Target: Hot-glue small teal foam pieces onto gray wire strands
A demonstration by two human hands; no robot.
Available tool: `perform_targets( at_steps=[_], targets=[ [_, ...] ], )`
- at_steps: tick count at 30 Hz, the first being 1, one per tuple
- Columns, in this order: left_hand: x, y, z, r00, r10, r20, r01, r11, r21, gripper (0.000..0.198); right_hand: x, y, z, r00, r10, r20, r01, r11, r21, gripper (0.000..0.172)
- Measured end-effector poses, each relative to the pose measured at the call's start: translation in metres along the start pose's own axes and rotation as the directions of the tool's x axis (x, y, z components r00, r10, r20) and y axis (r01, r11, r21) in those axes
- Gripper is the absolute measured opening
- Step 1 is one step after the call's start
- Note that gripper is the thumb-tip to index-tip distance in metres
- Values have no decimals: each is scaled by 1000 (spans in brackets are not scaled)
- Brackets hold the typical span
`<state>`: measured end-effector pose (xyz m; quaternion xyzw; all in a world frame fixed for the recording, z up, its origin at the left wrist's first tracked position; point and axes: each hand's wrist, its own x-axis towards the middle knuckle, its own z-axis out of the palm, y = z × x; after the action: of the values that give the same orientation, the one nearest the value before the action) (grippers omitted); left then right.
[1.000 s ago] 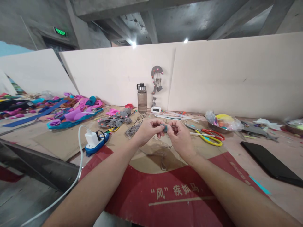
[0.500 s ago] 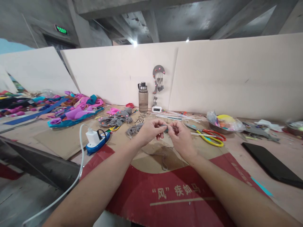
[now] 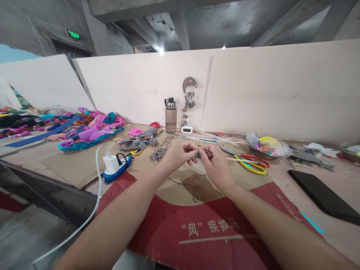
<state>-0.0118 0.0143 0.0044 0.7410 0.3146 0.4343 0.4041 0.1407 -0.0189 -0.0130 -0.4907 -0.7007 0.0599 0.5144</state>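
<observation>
My left hand (image 3: 181, 153) and my right hand (image 3: 215, 162) meet over the cardboard, fingertips pinched close together. Between them shows a small grey-green piece (image 3: 198, 153), mostly covered by the fingers, so its kind is unclear. Below the hands a loose strand of grey yarn (image 3: 194, 183) lies on the cardboard sheet (image 3: 174, 195). Beside my left wrist rests a bundle of grey yarn (image 3: 158, 154). To the right of my right hand lie scissors (image 3: 254, 168) with one yellow and one red handle.
A blue power strip (image 3: 116, 172) with a white plug and cable sits at the left. Behind are grey felt pieces (image 3: 137, 140), a water bottle (image 3: 170, 116), a small clock (image 3: 186, 129) and a hanging moon ornament (image 3: 189, 86). A metal bowl (image 3: 260, 153) and a black phone (image 3: 322, 195) stand right.
Both hands keep nearly the same pinched pose around the small piece, with only slight finger movement. The whole view has shifted a little.
</observation>
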Motion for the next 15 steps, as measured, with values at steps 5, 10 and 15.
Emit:
perform_targets(
  at_steps=[5, 10, 15],
  targets=[
    [0, -3, 0, 998, -9, -67, 11, 1000, 28, 7, 0, 1, 0, 999, -20, 41, 19, 1000, 24, 18],
    [1, -2, 0, 995, -16, -103, 18, 1000, 18, 7, 0, 2, 2, 999, 26, 42, -29, 998, 56, 15],
    [2, -3, 1, 997, -33, -72, 29, 998, -49, 11, 0, 1, 0, 1000, -7, 13, 7, 998, 55, 9]
  ],
)
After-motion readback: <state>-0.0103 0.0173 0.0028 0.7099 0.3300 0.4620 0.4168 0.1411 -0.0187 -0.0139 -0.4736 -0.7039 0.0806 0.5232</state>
